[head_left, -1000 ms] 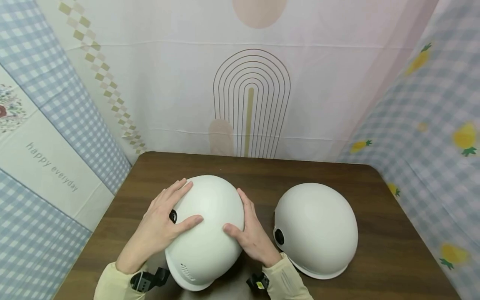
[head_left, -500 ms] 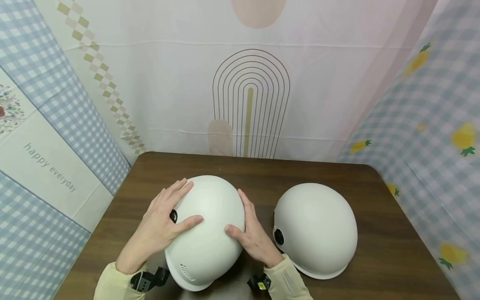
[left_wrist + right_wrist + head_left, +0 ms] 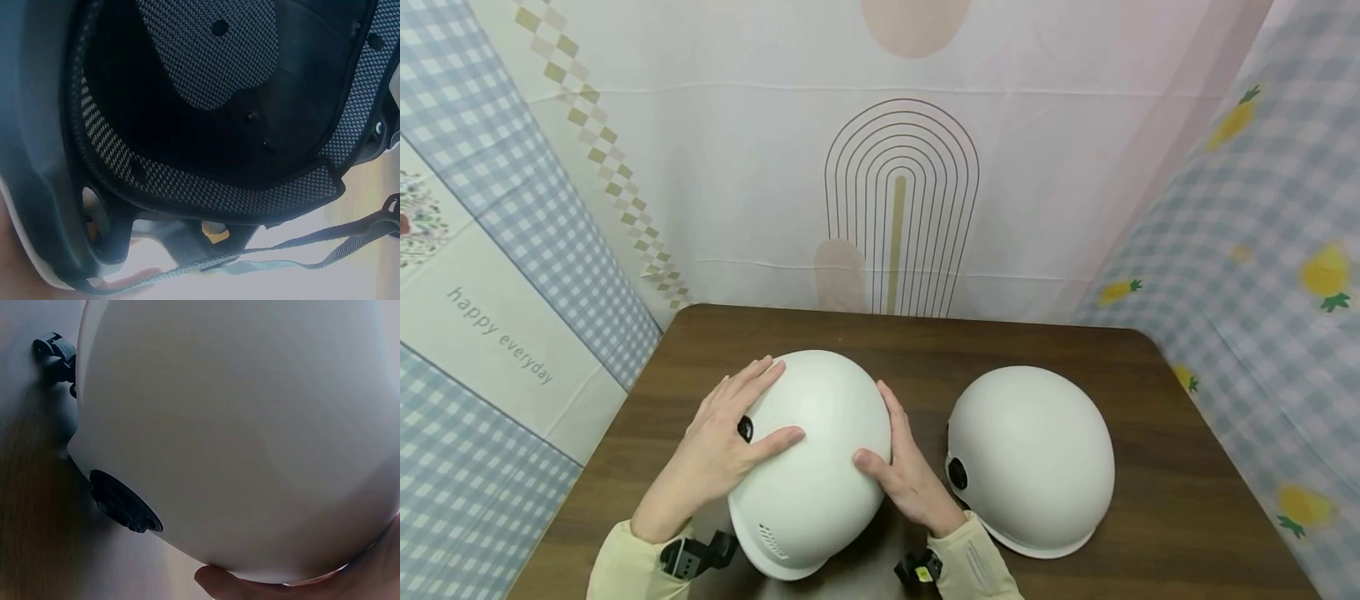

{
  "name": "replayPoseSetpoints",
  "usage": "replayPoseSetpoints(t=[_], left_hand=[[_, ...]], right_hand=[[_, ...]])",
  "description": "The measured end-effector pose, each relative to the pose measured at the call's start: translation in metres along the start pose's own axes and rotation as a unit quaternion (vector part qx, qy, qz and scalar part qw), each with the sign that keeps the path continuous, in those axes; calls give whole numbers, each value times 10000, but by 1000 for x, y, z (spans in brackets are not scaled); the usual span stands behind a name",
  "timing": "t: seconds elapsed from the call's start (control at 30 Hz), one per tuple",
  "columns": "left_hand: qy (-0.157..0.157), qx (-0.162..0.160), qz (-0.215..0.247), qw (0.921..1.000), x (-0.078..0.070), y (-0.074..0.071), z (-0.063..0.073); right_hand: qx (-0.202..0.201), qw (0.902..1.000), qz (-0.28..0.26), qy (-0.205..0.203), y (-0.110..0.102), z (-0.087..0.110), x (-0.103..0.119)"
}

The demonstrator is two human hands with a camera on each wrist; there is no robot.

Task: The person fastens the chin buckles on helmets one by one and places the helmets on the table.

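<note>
A white helmet [image 3: 816,467] is held between both hands at the left of the table in the head view, with small vents near its lower rim. My left hand [image 3: 718,446] grips its left side, fingers spread over the shell beside a black round fitting [image 3: 746,429]. My right hand [image 3: 906,471] holds its right side, thumb on the near face. In the left wrist view, the helmet's dark inside shows mesh padding [image 3: 219,50] and a strap [image 3: 294,247]. White shell [image 3: 237,425] fills most of the right wrist view. Whether the helmet touches the table is hidden.
A second white helmet [image 3: 1033,462] rests on the brown wooden table [image 3: 917,342], close to the right forearm. Behind the table hangs a printed cloth [image 3: 745,167]. Checked cloths stand at the left [image 3: 550,150] and right [image 3: 1247,333].
The right hand has shifted very slightly to the right along the helmet. The left hand and the second helmet look almost unchanged.
</note>
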State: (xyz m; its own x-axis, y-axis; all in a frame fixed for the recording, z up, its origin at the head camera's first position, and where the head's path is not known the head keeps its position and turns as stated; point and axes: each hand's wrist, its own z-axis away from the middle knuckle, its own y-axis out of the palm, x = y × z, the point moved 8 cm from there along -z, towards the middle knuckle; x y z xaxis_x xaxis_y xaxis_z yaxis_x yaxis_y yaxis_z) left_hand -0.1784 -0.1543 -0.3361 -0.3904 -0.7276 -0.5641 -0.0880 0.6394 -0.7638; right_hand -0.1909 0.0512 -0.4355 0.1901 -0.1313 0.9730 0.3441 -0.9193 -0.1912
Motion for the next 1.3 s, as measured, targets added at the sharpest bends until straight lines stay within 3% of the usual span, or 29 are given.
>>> replayPoseSetpoints(t=[0.7, 1.03, 1.3], left_hand=[[5, 48, 117, 9999, 3, 0, -1], [-259, 194, 411, 9986, 13, 3, 0], [-269, 215, 581, 9977, 16, 3, -1]], right_hand=[[-16, 9999, 42, 132, 0, 1, -4], [-2, 9997, 183, 158, -1, 1, -4], [-36, 9997, 202, 165, -1, 2, -3]])
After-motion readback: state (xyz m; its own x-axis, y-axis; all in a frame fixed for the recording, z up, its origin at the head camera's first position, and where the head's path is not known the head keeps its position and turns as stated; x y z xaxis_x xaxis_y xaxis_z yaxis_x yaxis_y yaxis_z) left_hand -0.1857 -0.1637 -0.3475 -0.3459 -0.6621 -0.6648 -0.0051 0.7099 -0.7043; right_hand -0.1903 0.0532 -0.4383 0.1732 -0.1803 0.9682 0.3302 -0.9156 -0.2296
